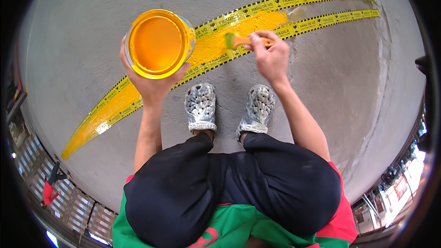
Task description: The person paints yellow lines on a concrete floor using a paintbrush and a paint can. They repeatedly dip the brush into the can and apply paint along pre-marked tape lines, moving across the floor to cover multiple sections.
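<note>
My left hand (154,85) is wrapped round an open can of orange-yellow paint (156,43), held up above the floor. Paint coats the can's rim and has run onto its outer side. In my right hand (271,57) a paintbrush (240,41) is gripped by its orange handle, slightly blurred. Its paint-smeared bristles point left, over the painted stripe (206,48); whether they touch it I cannot tell. Two strips of yellow and black printed tape (321,20) border the stripe. Wet-looking paint fills most of the band between them, stopping short of the tape's right end.
Grey concrete floor (321,73) surrounds the stripe. My feet in grey-white clogs (200,105) stand on the near side of the tape. A person in a red top (48,193) is at the far lower left, by stacked slatted wood (76,211). A floor seam (383,73) runs along the right.
</note>
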A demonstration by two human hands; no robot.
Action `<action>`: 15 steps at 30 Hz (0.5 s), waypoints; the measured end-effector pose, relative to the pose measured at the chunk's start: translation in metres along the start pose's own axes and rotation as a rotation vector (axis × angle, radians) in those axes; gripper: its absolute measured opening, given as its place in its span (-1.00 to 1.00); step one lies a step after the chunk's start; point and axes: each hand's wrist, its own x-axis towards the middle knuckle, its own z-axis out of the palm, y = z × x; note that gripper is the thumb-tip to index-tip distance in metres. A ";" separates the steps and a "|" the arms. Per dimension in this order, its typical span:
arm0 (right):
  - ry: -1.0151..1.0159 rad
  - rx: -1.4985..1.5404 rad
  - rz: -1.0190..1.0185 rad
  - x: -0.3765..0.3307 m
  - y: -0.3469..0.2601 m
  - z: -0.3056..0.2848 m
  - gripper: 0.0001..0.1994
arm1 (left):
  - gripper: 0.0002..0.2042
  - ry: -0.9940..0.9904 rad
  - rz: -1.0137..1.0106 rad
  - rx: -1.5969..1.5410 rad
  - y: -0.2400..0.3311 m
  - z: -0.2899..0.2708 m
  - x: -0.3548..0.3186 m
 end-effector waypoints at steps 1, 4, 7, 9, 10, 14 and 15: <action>0.040 -0.101 -0.019 0.007 0.001 -0.011 -0.81 | 0.17 -0.008 -0.013 -0.033 0.000 0.000 -0.001; 0.195 -0.510 -0.172 0.023 0.003 -0.042 -0.82 | 0.19 -0.014 -0.043 -0.109 -0.001 0.001 -0.004; 0.360 -0.509 -0.332 0.022 0.005 -0.053 -0.83 | 0.20 -0.003 -0.063 -0.120 -0.002 0.005 -0.008; 0.195 -0.434 -0.221 0.015 0.005 -0.048 -0.83 | 0.21 -0.008 -0.052 -0.108 -0.002 0.007 -0.009; 0.054 -0.398 -0.111 0.012 0.005 -0.044 -0.83 | 0.20 -0.010 -0.038 -0.094 -0.001 0.007 -0.008; 0.291 -0.241 -0.062 0.013 0.003 -0.040 -0.81 | 0.19 -0.034 -0.021 -0.066 0.002 0.004 -0.005; 0.372 -0.225 -0.178 0.016 0.003 -0.039 -0.81 | 0.19 -0.026 -0.024 -0.087 0.002 0.004 -0.004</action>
